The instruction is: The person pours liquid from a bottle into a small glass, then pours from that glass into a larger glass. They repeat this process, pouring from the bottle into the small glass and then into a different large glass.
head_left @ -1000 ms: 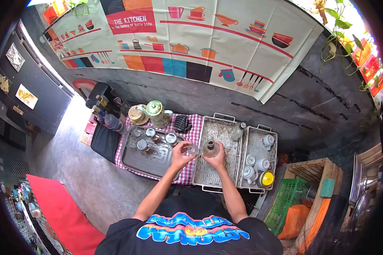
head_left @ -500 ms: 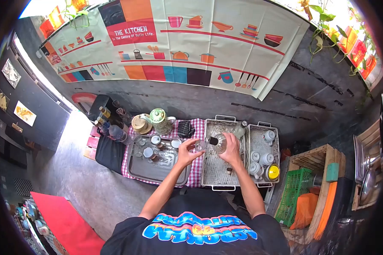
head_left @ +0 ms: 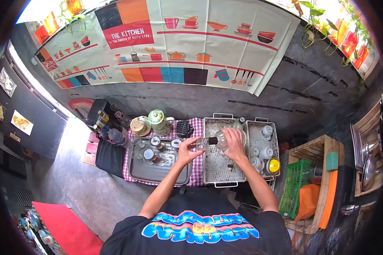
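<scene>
My left hand (head_left: 188, 151) grips a small clear glass (head_left: 201, 144) between thumb and fingers, above the gap between the dark tray and the woven tray. My right hand (head_left: 234, 146) is wrapped round a clear glass bottle (head_left: 221, 137) with a dark neck. The bottle lies tilted almost level, its neck pointing left at the glass's mouth. Whether liquid is flowing is too small to tell. Beneath my right hand, a small stopper-like piece (head_left: 230, 166) rests in the woven tray (head_left: 215, 172).
Left of my hands, a dark tray (head_left: 136, 173) holds several lidded glasses, standing on a checked cloth (head_left: 196, 170). A green patterned teapot (head_left: 158, 123) stands behind it. Another bottle (head_left: 240, 122) is at the woven tray's back. White cups and a yellow-lidded pot (head_left: 274, 165) fill the right tray.
The bottle has tipped further toward level, its neck now lined up with the glass. My right arm has shifted slightly right, and the whole view has moved a little.
</scene>
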{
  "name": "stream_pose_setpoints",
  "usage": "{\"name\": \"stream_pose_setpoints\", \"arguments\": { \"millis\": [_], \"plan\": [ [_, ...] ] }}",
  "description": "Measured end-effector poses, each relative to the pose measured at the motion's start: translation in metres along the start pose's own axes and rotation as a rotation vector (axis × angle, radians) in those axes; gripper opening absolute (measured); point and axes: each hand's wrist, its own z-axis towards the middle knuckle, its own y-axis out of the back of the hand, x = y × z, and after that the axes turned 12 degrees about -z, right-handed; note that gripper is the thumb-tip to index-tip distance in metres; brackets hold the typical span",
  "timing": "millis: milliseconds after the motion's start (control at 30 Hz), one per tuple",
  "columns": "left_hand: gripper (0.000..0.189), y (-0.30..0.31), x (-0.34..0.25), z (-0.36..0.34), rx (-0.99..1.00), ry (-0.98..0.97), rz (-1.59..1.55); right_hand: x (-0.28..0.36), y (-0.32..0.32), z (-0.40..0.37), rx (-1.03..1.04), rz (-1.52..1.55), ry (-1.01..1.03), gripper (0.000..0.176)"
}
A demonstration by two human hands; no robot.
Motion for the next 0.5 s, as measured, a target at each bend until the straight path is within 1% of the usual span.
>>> {"name": "stream_pose_setpoints", "arguments": {
  "millis": [333, 500],
  "plan": [
    [0.057, 0.004, -0.004, -0.003, 0.026, 0.007, 0.051, 0.005, 0.014, 0.006, 0.055, -0.113, 0.038, 0.073],
    [0.058, 0.002, 0.000, -0.005, 0.024, 0.007, 0.022, 0.006, 0.027, 0.015, 0.071, -0.132, 0.091, 0.066]
  ]
}}
